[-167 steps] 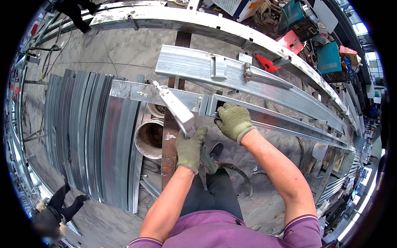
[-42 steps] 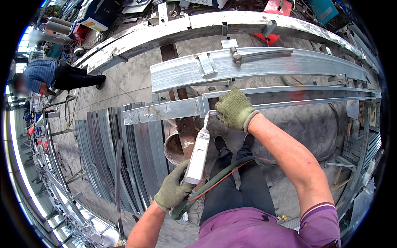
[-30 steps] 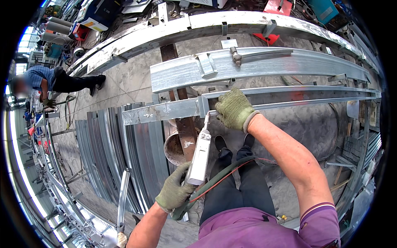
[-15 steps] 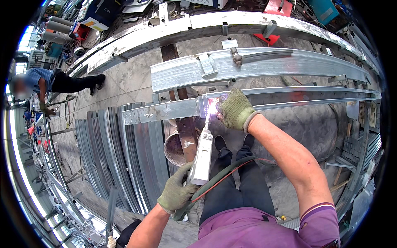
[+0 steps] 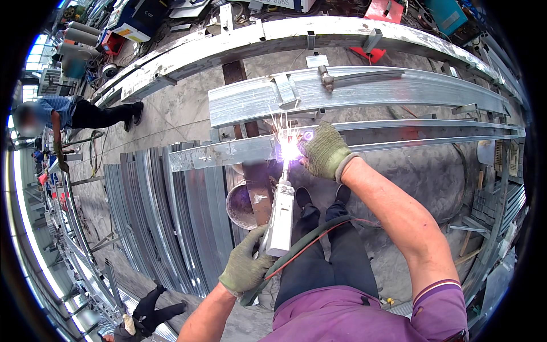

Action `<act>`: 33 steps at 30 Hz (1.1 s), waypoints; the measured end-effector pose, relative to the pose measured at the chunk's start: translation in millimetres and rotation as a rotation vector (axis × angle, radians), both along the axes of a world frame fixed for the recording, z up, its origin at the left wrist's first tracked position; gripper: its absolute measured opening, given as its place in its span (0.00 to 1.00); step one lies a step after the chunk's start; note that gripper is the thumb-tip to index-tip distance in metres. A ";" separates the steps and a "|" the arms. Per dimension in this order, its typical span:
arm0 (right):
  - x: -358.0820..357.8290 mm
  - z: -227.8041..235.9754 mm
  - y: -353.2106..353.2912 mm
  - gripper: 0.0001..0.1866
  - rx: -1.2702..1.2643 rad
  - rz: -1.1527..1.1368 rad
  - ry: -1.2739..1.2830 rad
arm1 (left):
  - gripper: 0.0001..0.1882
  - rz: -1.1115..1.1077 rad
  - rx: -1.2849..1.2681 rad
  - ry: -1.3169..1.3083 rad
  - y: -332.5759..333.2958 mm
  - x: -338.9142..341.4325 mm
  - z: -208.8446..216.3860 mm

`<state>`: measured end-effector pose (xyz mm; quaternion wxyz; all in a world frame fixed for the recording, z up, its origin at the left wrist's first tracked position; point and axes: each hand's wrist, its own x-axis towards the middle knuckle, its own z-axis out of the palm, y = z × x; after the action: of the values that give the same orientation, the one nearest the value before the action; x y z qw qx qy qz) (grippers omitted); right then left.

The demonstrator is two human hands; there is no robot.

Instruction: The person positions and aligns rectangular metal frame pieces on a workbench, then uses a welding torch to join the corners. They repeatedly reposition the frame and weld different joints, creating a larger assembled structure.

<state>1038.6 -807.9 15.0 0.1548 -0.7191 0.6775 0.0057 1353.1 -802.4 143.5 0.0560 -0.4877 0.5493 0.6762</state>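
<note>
Holding the white box-shaped welding gun (image 5: pixel 280 219) in your gloved left hand (image 5: pixel 246 267), fingers wrapped tight around its rear end, you have its tip at the bright arc (image 5: pixel 289 150) on the narrow galvanised steel channel (image 5: pixel 228 154). Your gloved right hand (image 5: pixel 325 151) lies curled on that same channel, just beside the arc — sparks fly upward there, and I judge the glove could scorch if the hand creeps nearer. The green hose with its red wire (image 5: pixel 310 242) crosses your dark trousers; a snag there could jerk the tip off the seam. Loose grey steel strips (image 5: pixel 165 216) lie on the floor to your left, an easy trip.

Few markings show: a small white tag (image 5: pixel 317 60) on the wide channel (image 5: pixel 364 91) above, its print unreadable, red angled brackets (image 5: pixel 364 52) behind it, and a blue and white machine case (image 5: pixel 137 17) at the upper left.
</note>
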 end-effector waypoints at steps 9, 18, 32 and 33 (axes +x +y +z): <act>0.3 2.6 0.6 0.22 -0.005 -0.040 -0.039 | 0.31 -0.026 0.010 -0.027 0.4 7.9 -3.0; 1.1 -6.9 3.3 0.26 -0.090 -0.089 -0.085 | 0.31 0.006 0.022 -0.024 2.4 8.1 0.8; -0.6 -4.2 3.6 0.27 -0.054 -0.072 -0.092 | 0.32 0.022 0.022 0.007 11.0 25.0 -10.1; -1.7 7.0 0.9 0.27 0.010 -0.083 -0.112 | 0.32 0.047 0.039 -0.023 10.2 23.7 -8.1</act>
<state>1036.9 -806.9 22.0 0.1961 -0.6889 0.6968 -0.0377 1376.8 -792.2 135.4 0.0559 -0.5072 0.5238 0.6821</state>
